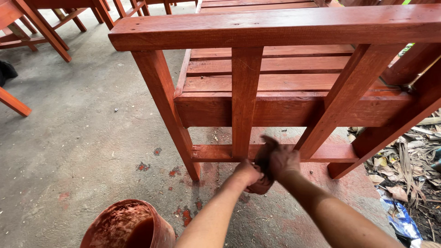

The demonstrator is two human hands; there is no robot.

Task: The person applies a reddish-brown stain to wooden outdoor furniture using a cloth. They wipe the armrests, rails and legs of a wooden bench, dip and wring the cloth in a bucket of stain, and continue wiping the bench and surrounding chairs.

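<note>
We held a dark, stain-soaked rag (261,171) bunched between both hands, low in front of the bottom rail (216,153) of a red-brown wooden bench frame (275,27), just beside the foot of its middle upright slat (245,101). Our left hand (248,173) had its grip clenched on the lower part of the rag, and our right hand (282,160) had its grip closed over the upper part, fingers curled round the cloth; the motion blur there kept us from telling how tightly. Holding it with two hands looked like a way to keep the wet cloth wadded and pressed to the wood down where the rail met the slat, a corner that a loose cloth would skip. The rail beside the rag looked glossy and wet, while the upper rail and the seat slats (271,66) seemed duller. A round plastic bucket (131,225), smeared red inside and holding dark liquid, stood on the concrete floor (69,138) near our left forearm, close enough to dip without shifting. Red drips and blotches (143,166) marked the floor between the bucket and the near leg (165,110). More stained wooden furniture (41,23) stood well apart at the upper left, and dry leaves and litter (409,170) lay past the floor's edge on the right.
</note>
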